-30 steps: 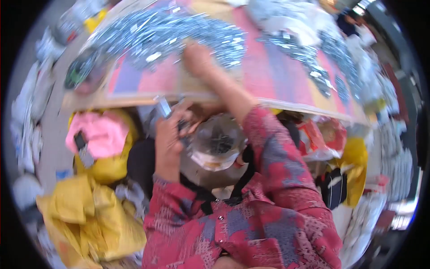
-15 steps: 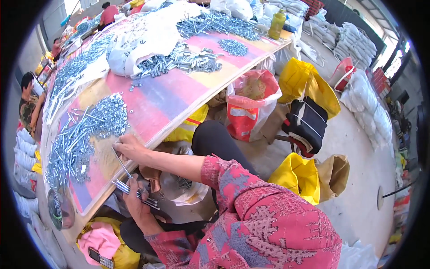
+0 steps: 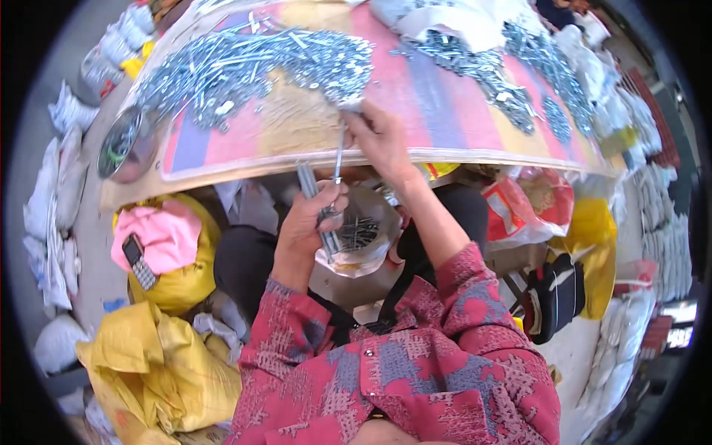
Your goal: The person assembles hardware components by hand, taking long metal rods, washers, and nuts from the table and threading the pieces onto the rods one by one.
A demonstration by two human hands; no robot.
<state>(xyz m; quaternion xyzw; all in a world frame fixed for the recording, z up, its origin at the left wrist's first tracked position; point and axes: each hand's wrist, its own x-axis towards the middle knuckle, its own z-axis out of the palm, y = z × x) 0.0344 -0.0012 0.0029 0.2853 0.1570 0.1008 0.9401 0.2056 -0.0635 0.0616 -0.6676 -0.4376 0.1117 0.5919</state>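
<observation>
My left hand is closed around a bundle of long silvery bolts just in front of the table's near edge. From its thumb and forefinger one long bolt rises, tilted slightly, to the fingers of my right hand. Those fingers are pinched together at the bolt's upper end, above the table edge; a small part there is too blurred to make out. Right beyond them lies a heap of loose bolts, nuts and washers. Under my hands a container with more bolts sits between my knees.
The striped table carries more metal-part piles beside a white sack. A bowl stands at its left corner. Around me are a pink cloth with a keypad phone, a yellow sack and a red-white bag.
The head view has swung left, bringing the table edge nearly level. My right hand stays at the bolt's upper end, and my left hand still grips the bundle.
</observation>
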